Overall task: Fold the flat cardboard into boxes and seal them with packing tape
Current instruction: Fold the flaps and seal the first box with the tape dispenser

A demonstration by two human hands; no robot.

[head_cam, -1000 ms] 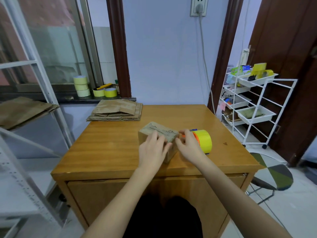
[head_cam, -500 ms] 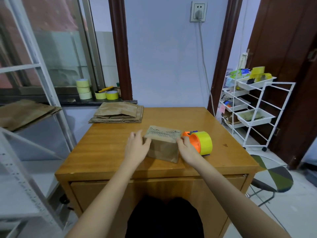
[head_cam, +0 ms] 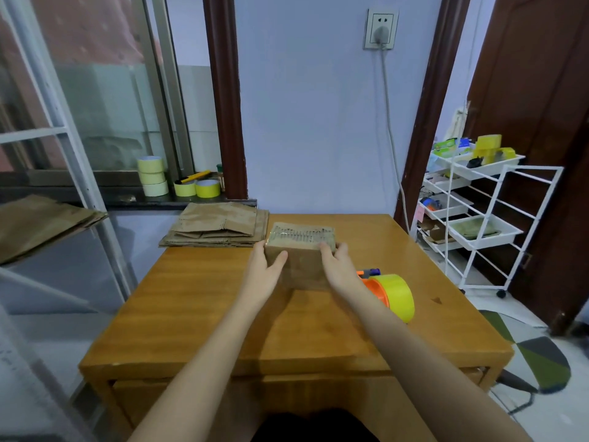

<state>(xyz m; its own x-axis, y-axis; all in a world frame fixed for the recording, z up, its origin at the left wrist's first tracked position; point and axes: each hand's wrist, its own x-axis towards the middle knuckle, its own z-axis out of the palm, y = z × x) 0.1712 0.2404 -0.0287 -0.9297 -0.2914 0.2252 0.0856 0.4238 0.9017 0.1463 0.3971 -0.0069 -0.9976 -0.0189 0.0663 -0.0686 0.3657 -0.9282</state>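
Left hand and right hand clasp box from both sides — tape dispenser just beside right hand, on worktop.

A wooden tabletop fills the middle of the room, set against a pale blue wall with a socket and a white cable hanging from it. To the right stands a white wire trolley with trays of small items, before a dark brown door. A round stool with green and grey patches sits on the floor. A window is at left.
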